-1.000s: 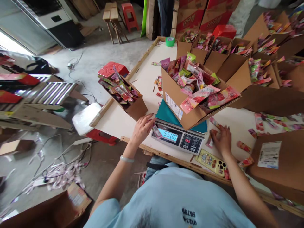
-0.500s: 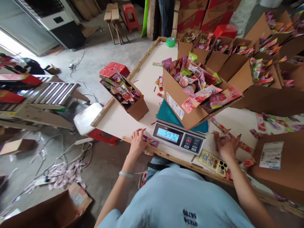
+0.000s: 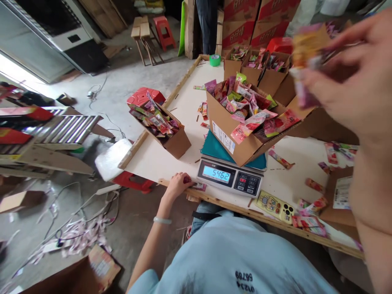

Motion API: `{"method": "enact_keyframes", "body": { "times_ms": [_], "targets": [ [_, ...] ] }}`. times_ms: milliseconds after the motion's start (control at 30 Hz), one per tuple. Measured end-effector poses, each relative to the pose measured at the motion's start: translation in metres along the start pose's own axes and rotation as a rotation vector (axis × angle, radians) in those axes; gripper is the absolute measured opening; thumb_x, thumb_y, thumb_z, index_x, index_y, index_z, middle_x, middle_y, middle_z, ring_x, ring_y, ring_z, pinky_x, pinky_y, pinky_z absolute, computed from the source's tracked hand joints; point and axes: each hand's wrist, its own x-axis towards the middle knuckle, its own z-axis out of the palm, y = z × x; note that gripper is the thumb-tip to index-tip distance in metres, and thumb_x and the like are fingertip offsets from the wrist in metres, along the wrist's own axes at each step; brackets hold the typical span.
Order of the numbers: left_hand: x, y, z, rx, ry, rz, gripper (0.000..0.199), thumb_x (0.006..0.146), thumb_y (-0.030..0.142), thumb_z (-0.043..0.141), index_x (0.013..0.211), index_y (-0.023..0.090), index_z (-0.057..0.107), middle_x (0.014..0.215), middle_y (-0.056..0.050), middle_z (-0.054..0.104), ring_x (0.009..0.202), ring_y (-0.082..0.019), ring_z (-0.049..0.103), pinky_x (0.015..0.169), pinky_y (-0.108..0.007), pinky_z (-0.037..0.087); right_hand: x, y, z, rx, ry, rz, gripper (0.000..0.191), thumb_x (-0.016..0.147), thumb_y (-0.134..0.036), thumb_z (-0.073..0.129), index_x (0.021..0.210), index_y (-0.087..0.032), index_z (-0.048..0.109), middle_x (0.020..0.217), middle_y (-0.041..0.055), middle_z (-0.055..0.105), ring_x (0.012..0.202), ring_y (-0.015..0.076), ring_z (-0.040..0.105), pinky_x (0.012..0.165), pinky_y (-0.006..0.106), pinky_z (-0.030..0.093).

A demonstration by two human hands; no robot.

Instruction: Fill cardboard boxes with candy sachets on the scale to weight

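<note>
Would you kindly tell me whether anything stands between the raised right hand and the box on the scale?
Nothing visible stands between the right hand, holding blurred packaging, and the open box on the scale.

A roller conveyor [image 3: 63,130] stands at left, a wooden stool [image 3: 141,29] and red stool [image 3: 160,22] far back; green tape [image 3: 214,60] sits far on the table [image 3: 150,162], a yellow-cased phone [image 3: 270,205] near.

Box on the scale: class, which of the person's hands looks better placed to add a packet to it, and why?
Probably the right hand: it is raised above the table and grips colourful packaging. The left hand is low at the table's near edge, beside the scale, by a packet.
</note>
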Motion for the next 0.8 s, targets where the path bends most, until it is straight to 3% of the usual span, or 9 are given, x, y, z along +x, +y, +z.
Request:
{"method": "enact_keyframes", "body": {
  "times_ms": [67, 100, 200, 300, 400, 500, 600, 700, 800],
  "targets": [
    [-0.001, -0.001, -0.001, -0.025, -0.001, 0.017, 0.011, 0.085, 0.028, 0.075, 0.081, 0.021, 0.067, 0.093, -0.01, 0.072, 0.099, -0.031, 0.067, 0.094, -0.044, 0.053, 0.011, -0.011, 0.008, -0.139, 0.085, 0.019, 0.057, 0.091, -0.07, 0.065, 0.132, -0.031, 0.06, 0.11, -0.0004, 0.068, 0.095, 0.0188, 0.069, 0.104, 0.045, 0.059],
    [-0.002, -0.002, -0.001, -0.041, 0.011, 0.024, 0.011, 0.086, 0.028, 0.074, 0.081, 0.022, 0.067, 0.094, -0.01, 0.072, 0.1, -0.031, 0.066, 0.094, -0.043, 0.053, 0.008, -0.002, 0.012, -0.169, 0.155, 0.036, 0.057, 0.094, -0.071, 0.062, 0.136, -0.033, 0.056, 0.109, 0.0, 0.068, 0.093, 0.0174, 0.068, 0.099, 0.041, 0.06],
    [-0.005, -0.004, 0.001, -0.097, 0.044, 0.041, 0.011, 0.088, 0.03, 0.069, 0.081, 0.022, 0.064, 0.095, -0.011, 0.071, 0.101, -0.031, 0.065, 0.094, -0.043, 0.053, -0.03, 0.076, 0.031, -0.189, 0.332, 0.201, 0.062, 0.1, -0.073, 0.049, 0.142, -0.028, 0.051, 0.118, 0.0072, 0.068, 0.1, 0.0195, 0.067, 0.098, 0.039, 0.055],
    [-0.007, -0.006, 0.001, -0.166, 0.035, 0.05, 0.011, 0.087, 0.03, 0.066, 0.081, 0.022, 0.062, 0.086, -0.009, 0.071, 0.089, -0.028, 0.067, 0.086, -0.041, 0.053, -0.091, 0.176, 0.075, -0.278, 0.103, 0.536, 0.094, 0.093, -0.086, 0.044, 0.144, -0.008, 0.051, 0.127, 0.025, 0.065, 0.117, 0.0324, 0.062, 0.111, 0.056, 0.046],
    [-0.011, -0.004, -0.005, -0.235, 0.017, 0.067, 0.016, 0.09, 0.037, 0.062, 0.082, 0.023, 0.064, 0.08, -0.005, 0.072, 0.077, -0.024, 0.067, 0.076, -0.037, 0.052, -0.151, 0.237, 0.125, -0.293, -0.089, 0.601, 0.107, 0.082, -0.087, 0.058, 0.144, 0.0, 0.054, 0.151, 0.0361, 0.047, 0.145, 0.0457, 0.044, 0.119, 0.068, 0.033],
    [-0.018, 0.001, -0.012, -0.324, 0.027, 0.068, 0.02, 0.091, 0.041, 0.062, 0.084, 0.024, 0.069, 0.08, -0.002, 0.074, 0.075, -0.023, 0.068, 0.072, -0.035, 0.05, -0.192, 0.253, 0.151, -0.328, -0.185, 0.584, 0.085, 0.094, -0.071, 0.047, 0.143, -0.003, 0.058, 0.163, 0.0292, 0.037, 0.157, 0.0404, 0.031, 0.127, 0.064, 0.026],
    [-0.021, 0.005, -0.016, -0.381, 0.04, 0.048, 0.019, 0.089, 0.039, 0.065, 0.082, 0.023, 0.073, 0.079, -0.002, 0.076, 0.075, -0.024, 0.069, 0.073, -0.036, 0.049, -0.207, 0.252, 0.152, -0.35, -0.184, 0.573, 0.064, 0.099, -0.05, 0.035, 0.133, -0.005, 0.067, 0.157, 0.0234, 0.049, 0.149, 0.0297, 0.045, 0.125, 0.048, 0.038],
    [-0.019, 0.005, -0.014, -0.371, 0.016, 0.047, 0.021, 0.091, 0.039, 0.064, 0.086, 0.022, 0.076, 0.083, -0.003, 0.078, 0.079, -0.025, 0.07, 0.077, -0.038, 0.05, -0.199, 0.246, 0.139, -0.389, -0.129, 0.585, 0.052, 0.096, -0.041, 0.038, 0.114, -0.009, 0.075, 0.123, 0.0202, 0.071, 0.113, 0.0248, 0.066, 0.101, 0.038, 0.052],
    [-0.016, 0.004, -0.01, -0.301, -0.017, 0.039, 0.021, 0.092, 0.035, 0.063, 0.086, 0.021, 0.077, 0.086, -0.006, 0.079, 0.084, -0.027, 0.072, 0.083, -0.04, 0.052, -0.163, 0.224, 0.112, -0.463, 0.07, 0.597, 0.045, 0.094, -0.037, 0.042, 0.102, -0.008, 0.075, 0.086, 0.0171, 0.071, 0.078, 0.022, 0.063, 0.077, 0.034, 0.05]
  ]
}}
